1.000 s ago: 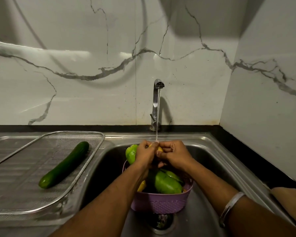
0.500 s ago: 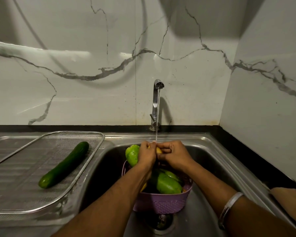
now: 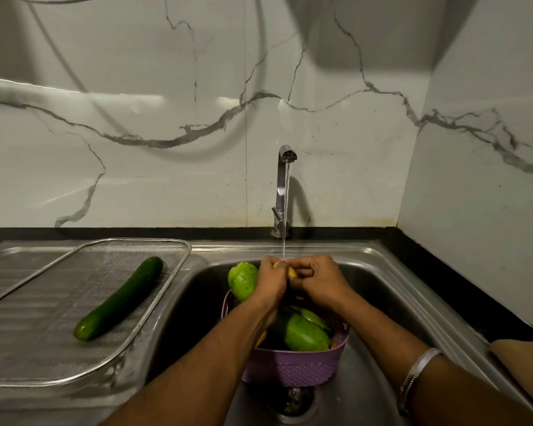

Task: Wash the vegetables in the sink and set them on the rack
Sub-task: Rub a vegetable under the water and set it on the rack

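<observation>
Item 1. Sink (image 3: 391, 272): steel basin at the right of the table, drain (image 3: 291, 401) at its near edge. Tap (image 3: 285, 179) stands at the far edge, running; a thin stream (image 3: 285, 235) falls onto the hands.

Item 2. Left hand (image 3: 271, 281) and right hand (image 3: 317, 281): together under the stream, over the far side of the basin. Grip state: both hands curled round one small yellow vegetable (image 3: 291, 272), of which only slivers show between the fingers. Held there, judged, so water runs over it while it is rubbed. Bangle (image 3: 416, 373) on the right wrist.

Item 3. Purple basket (image 3: 293, 367): perforated, set in the basin just beyond the drain, presumably so rinse water passes through. Contents: green vegetable (image 3: 305, 333) lying at the near right; another green vegetable (image 3: 242, 281) propped on the far left rim, touching the left hand; a yellow piece (image 3: 260, 338) partly hidden under the left forearm. These read as not yet washed.

Item 4. Rack (image 3: 154, 302): wire-rimmed mesh tray on the draining board at the left of the table, its right edge just beside the basin, so drips run off.

Item 5. Cucumber (image 3: 120, 298): lying diagonally on the rack, well apart from the hands; judged finished.

Status: one piece racked, one in hand, several left.
</observation>
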Demonstrator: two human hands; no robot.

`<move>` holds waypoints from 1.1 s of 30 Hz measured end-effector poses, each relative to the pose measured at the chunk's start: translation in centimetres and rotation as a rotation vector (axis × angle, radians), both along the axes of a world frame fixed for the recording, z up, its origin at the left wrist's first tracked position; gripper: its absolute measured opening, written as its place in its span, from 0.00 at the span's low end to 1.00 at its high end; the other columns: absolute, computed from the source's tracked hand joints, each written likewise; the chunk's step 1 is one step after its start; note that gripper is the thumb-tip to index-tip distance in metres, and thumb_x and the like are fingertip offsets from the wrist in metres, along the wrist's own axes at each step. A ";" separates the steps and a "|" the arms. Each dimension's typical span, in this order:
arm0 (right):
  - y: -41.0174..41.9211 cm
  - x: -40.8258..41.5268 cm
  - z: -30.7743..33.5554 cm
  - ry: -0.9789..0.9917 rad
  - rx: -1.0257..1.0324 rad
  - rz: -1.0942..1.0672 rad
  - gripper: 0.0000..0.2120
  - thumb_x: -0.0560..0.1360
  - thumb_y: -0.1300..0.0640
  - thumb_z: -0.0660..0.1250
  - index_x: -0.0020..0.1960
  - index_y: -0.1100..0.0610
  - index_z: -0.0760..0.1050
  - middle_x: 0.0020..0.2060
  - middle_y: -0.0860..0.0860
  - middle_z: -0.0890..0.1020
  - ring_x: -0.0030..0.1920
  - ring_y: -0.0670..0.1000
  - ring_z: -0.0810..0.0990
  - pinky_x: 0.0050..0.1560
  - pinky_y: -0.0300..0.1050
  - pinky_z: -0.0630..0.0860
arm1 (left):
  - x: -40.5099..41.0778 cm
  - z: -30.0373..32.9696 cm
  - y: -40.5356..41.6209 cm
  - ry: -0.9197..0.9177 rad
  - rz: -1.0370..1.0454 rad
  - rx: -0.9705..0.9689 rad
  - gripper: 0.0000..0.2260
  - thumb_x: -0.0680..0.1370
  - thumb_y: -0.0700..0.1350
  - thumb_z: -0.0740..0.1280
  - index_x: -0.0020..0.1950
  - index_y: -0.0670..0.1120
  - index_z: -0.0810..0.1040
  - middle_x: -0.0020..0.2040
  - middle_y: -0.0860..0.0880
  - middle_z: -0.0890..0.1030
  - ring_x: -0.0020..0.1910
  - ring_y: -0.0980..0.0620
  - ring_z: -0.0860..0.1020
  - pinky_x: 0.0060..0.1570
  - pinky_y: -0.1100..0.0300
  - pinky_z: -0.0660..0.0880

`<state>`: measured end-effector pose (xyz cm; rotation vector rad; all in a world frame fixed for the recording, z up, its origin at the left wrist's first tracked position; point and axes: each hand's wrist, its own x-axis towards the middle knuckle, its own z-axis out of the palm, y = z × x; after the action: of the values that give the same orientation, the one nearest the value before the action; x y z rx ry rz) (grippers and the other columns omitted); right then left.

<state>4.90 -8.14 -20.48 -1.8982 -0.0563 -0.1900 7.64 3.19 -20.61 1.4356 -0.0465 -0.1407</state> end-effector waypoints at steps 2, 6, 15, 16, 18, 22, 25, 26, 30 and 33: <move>0.4 -0.3 0.3 -0.014 0.007 0.019 0.20 0.74 0.73 0.70 0.62 0.55 0.82 0.48 0.51 0.88 0.50 0.49 0.87 0.47 0.42 0.82 | 0.6 -0.4 0.0 -0.030 0.066 0.021 0.09 0.85 0.43 0.59 0.45 0.46 0.68 0.37 0.44 0.74 0.33 0.49 0.73 0.31 0.59 0.72; 0.9 -0.2 0.1 0.009 0.025 0.030 0.18 0.76 0.70 0.71 0.62 0.57 0.82 0.47 0.53 0.88 0.48 0.52 0.87 0.50 0.51 0.84 | 0.8 -0.7 0.4 -0.055 0.097 -0.013 0.11 0.84 0.49 0.62 0.45 0.45 0.70 0.35 0.44 0.73 0.32 0.49 0.73 0.32 0.57 0.72; -0.2 -0.3 0.7 0.096 0.194 -0.185 0.08 0.80 0.60 0.68 0.57 0.60 0.83 0.41 0.59 0.86 0.31 0.50 0.83 0.32 0.41 0.80 | 0.2 -0.2 -0.4 -0.010 -0.071 -0.064 0.09 0.86 0.43 0.57 0.54 0.42 0.75 0.44 0.39 0.81 0.31 0.49 0.79 0.30 0.60 0.79; -0.3 -0.4 0.8 0.110 0.251 -0.180 0.09 0.81 0.59 0.68 0.57 0.61 0.83 0.40 0.60 0.86 0.31 0.50 0.83 0.32 0.41 0.81 | 0.3 -0.4 -0.4 -0.065 -0.066 -0.037 0.09 0.86 0.44 0.58 0.54 0.43 0.76 0.45 0.39 0.81 0.32 0.50 0.80 0.30 0.59 0.79; -0.2 -0.8 1.0 0.124 0.311 -0.130 0.10 0.81 0.58 0.67 0.57 0.62 0.83 0.37 0.60 0.85 0.32 0.52 0.82 0.34 0.42 0.81 | 0.5 -0.5 -0.1 -0.156 -0.024 0.068 0.09 0.85 0.46 0.58 0.51 0.45 0.76 0.42 0.41 0.81 0.32 0.47 0.80 0.34 0.54 0.80; 1.0 -1.4 1.5 0.107 0.349 -0.051 0.08 0.81 0.61 0.66 0.57 0.59 0.82 0.40 0.60 0.86 0.34 0.53 0.84 0.35 0.42 0.82 | 1.1 -0.4 0.9 -0.177 0.133 0.098 0.11 0.85 0.44 0.55 0.45 0.47 0.72 0.37 0.45 0.77 0.29 0.48 0.77 0.30 0.54 0.77; 1.3 -1.1 1.7 0.086 0.437 -0.099 0.08 0.81 0.63 0.66 0.58 0.61 0.82 0.40 0.60 0.86 0.31 0.52 0.83 0.33 0.41 0.82 | 0.6 0.0 1.0 -0.144 0.021 -0.047 0.08 0.86 0.44 0.57 0.51 0.44 0.73 0.36 0.45 0.78 0.23 0.54 0.75 0.22 0.62 0.74; 1.1 -1.0 1.6 0.083 0.438 -0.123 0.08 0.81 0.63 0.66 0.58 0.62 0.82 0.39 0.59 0.86 0.30 0.51 0.83 0.33 0.41 0.82 | 0.4 0.0 0.8 -0.137 -0.039 -0.062 0.07 0.85 0.44 0.58 0.53 0.44 0.74 0.38 0.45 0.79 0.25 0.55 0.76 0.24 0.63 0.75; 0.3 -1.2 1.5 0.111 0.325 -0.182 0.08 0.81 0.61 0.66 0.56 0.59 0.83 0.41 0.60 0.86 0.32 0.49 0.84 0.36 0.41 0.83 | 0.1 -0.7 -0.1 -0.143 -0.109 0.012 0.06 0.83 0.42 0.63 0.59 0.43 0.75 0.46 0.43 0.80 0.34 0.53 0.78 0.31 0.63 0.76; 0.5 -1.4 1.5 0.125 0.291 -0.135 0.10 0.81 0.60 0.67 0.60 0.58 0.82 0.45 0.61 0.86 0.41 0.57 0.86 0.44 0.47 0.85 | 0.5 -0.5 -0.2 -0.158 0.048 0.046 0.04 0.84 0.42 0.60 0.50 0.45 0.72 0.43 0.43 0.77 0.39 0.48 0.76 0.37 0.56 0.75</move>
<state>3.51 -7.64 -18.96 -1.6200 0.1762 -0.1617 8.14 3.04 -21.06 1.4904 -0.1393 0.0115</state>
